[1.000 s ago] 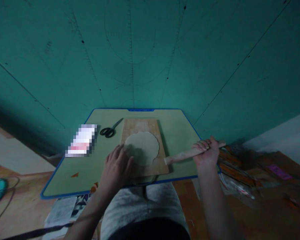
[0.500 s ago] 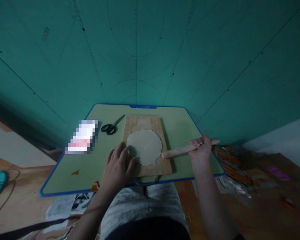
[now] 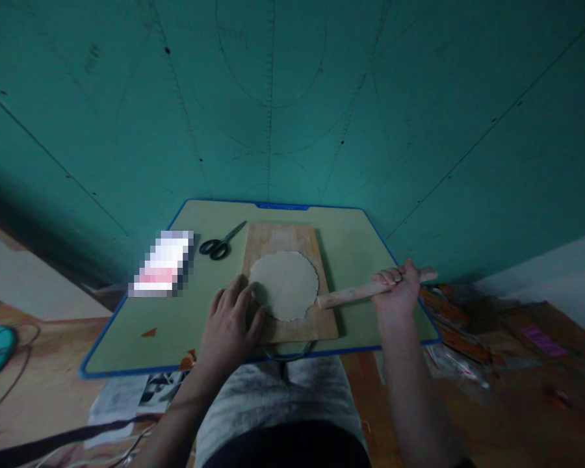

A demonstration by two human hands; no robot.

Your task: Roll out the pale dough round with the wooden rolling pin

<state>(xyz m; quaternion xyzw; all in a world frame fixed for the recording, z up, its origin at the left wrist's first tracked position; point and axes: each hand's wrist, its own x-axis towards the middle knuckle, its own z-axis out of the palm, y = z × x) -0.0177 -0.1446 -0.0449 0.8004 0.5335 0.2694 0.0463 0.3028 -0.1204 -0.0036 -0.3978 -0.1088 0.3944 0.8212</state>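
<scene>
A flat, roughly round sheet of dough (image 3: pixel 285 286) with a ragged rim lies on a wooden board (image 3: pixel 281 235). My left hand (image 3: pixel 231 318) rests at the board's left side, its fingers apart and the fingertips at the dough's left edge. Whether they press the dough or only touch it I cannot tell. My right hand (image 3: pixel 396 289) is wrapped round a wooden rolling pin (image 3: pixel 348 295), to the right of the board. The pin's left end meets the board's right part, close beside the dough's edge.
Black-handled scissors (image 3: pixel 219 247) lie left of the board on the small blue-edged table (image 3: pixel 175 335). A blurred-out flat item (image 3: pixel 160 263) is at the table's left. Orange scraps (image 3: pixel 188 359) lie near the front edge. A green wall (image 3: pixel 292 130) rises behind.
The view has shifted slightly. Both hands, the dough and the rolling pin keep nearly the same places relative to the board.
</scene>
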